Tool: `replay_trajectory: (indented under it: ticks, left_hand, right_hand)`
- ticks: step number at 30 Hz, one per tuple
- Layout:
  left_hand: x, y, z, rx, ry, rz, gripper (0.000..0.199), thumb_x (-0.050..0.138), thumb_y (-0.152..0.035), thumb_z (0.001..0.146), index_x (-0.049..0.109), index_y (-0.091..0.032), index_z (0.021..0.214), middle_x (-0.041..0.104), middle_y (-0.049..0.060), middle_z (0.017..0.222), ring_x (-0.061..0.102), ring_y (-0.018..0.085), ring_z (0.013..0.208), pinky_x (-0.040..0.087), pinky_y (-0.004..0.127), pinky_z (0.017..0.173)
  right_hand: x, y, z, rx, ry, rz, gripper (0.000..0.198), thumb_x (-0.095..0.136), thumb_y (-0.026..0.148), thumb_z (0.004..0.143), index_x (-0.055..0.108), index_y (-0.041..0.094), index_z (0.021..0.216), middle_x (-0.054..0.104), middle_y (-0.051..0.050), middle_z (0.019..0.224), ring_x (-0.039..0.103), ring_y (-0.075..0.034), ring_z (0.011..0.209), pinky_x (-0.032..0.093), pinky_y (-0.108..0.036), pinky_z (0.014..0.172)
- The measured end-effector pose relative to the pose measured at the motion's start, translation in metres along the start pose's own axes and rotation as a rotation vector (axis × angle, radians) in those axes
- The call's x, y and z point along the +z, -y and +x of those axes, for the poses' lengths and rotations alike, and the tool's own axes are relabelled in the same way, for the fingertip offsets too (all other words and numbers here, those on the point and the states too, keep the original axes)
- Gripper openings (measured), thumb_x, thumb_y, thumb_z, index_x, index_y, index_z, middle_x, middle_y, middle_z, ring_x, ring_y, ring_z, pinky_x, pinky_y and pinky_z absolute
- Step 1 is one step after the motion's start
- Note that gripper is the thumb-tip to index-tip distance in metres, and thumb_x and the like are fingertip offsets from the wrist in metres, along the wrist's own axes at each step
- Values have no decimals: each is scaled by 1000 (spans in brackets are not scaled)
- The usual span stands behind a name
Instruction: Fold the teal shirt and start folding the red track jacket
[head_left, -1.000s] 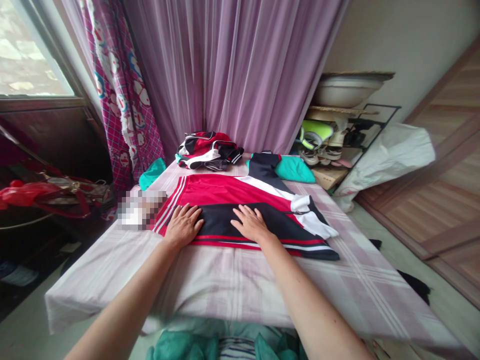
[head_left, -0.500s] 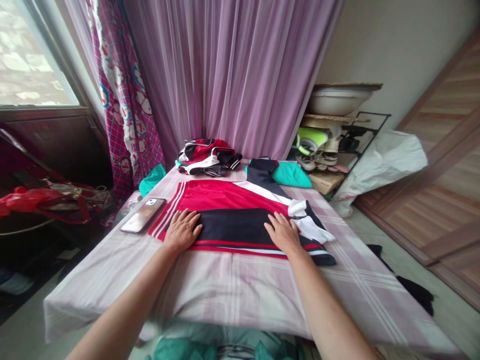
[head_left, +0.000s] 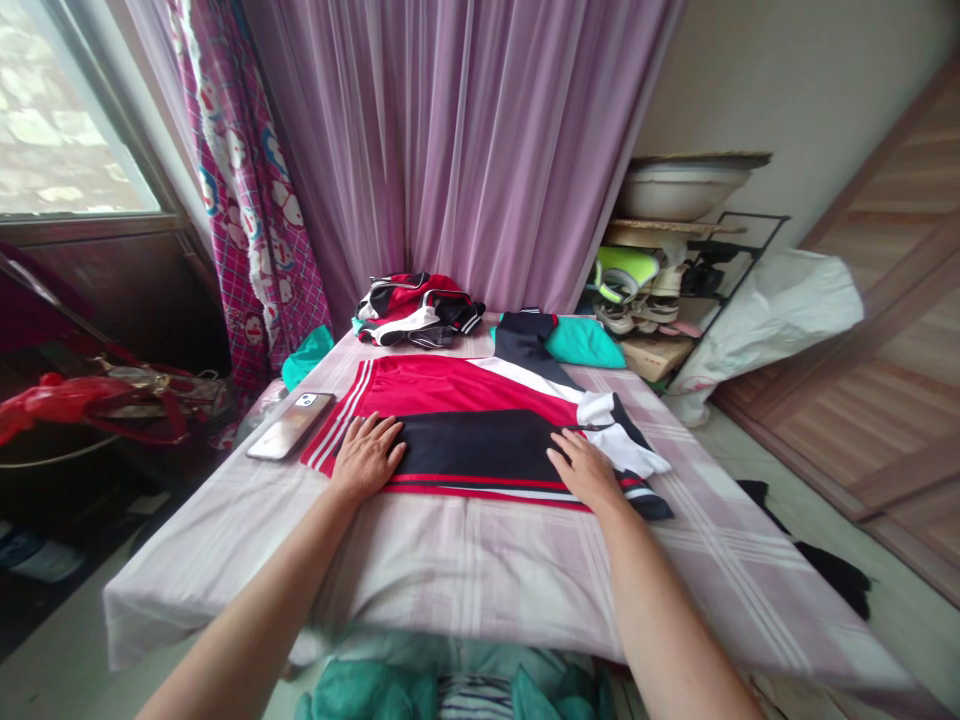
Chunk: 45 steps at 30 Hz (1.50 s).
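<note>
A red, black and white track jacket (head_left: 469,445) lies spread on the table, with a black section folded flat along its near side. My left hand (head_left: 367,455) rests palm down on the left end of that black section, fingers spread. On its right end lies my right hand (head_left: 586,468), also flat with fingers apart. White cloth (head_left: 630,455) shows just beyond the right hand, and a dark sleeve (head_left: 529,345) stretches toward the back. Left of the jacket's striped hem is a phone (head_left: 291,428), lying face down.
A checked cloth covers the table (head_left: 465,575). At the back sit a crumpled red, black and white garment (head_left: 416,310) and teal cloth (head_left: 585,343). Behind hangs a purple curtain (head_left: 465,150). A shoe rack (head_left: 667,270) and a white sack (head_left: 772,310) stand at right.
My right hand has slid a little to the right along the black section. My left hand stays in about the same place; the view has shifted slightly.
</note>
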<state>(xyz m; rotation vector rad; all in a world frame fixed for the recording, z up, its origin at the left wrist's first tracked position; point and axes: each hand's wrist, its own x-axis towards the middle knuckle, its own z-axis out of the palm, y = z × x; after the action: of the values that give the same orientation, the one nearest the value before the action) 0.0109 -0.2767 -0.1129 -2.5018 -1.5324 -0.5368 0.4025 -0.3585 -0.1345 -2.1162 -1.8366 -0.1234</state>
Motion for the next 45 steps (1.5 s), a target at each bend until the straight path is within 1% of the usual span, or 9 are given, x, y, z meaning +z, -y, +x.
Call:
replay_trajectory:
  ticks: [6,15,20,23,26,30,33,41,45]
  left_hand:
    - [0,1,1,2,31,22,51,41,-48,98,65,-22,135,64,8,140,45,32,142,28,54,120]
    - [-1,0,2,-4,39,27,51,39,-48,98,65,-24,135,63,6,141,43,32,144,25,53,122]
    - [-2,0,2,-15,49,36,54,38,-49,98,64,-22,136,63,7,143,43,31,144,24,51,122]
    - [-4,0,2,-11,53,22,53,38,-49,97,64,-23,137,63,6,142,42,32,144,25,53,122]
    - [-4,0,3,-3,40,-2,51,39,-49,97,65,-26,135,64,5,141,43,31,144,26,53,122]
    - [-3,1,2,-1,18,-32,51,40,-50,97,66,-26,134,64,5,141,44,33,143,27,54,121]
    - [-2,1,1,-3,6,-41,49,41,-48,96,66,-27,134,65,5,140,44,32,143,26,55,121]
    - [-3,-2,1,-22,23,-31,48,43,-46,96,65,-27,134,64,4,141,43,31,144,25,53,122]
    - [-6,0,-2,2,-43,-47,45,42,-41,97,66,-26,131,63,6,143,45,29,142,27,53,122]
  right_hand:
    - [-5,18,-4,-108,-201,13,38,47,29,97,72,20,124,63,-13,140,55,-30,133,38,-53,113]
    - [2,25,-3,-208,-79,295,34,57,30,90,76,24,117,68,-10,133,61,-28,126,45,-48,110]
    - [-9,-22,-1,154,-207,795,32,61,49,82,79,23,90,79,-8,95,72,-23,86,57,-37,79]
    - [-18,-39,-1,473,-330,1144,43,70,58,68,76,18,85,75,-6,74,62,-15,58,42,-25,48]
    - [-24,-44,0,660,-507,1302,48,74,56,60,73,15,84,66,-1,60,50,-11,48,30,-21,43]
    - [-29,-45,-2,757,-627,1117,48,63,57,68,73,14,86,61,1,55,48,-14,49,35,-25,48]
    - [-30,-41,-7,599,-574,753,43,54,53,77,75,16,84,67,-4,59,60,-21,61,44,-29,60]
    - [-21,18,-12,71,-221,147,36,46,38,94,78,23,101,79,-8,87,71,-22,82,47,-28,75]
    - [-20,37,-12,15,-3,18,30,48,33,95,77,28,101,80,-3,93,71,-19,80,45,-26,69]
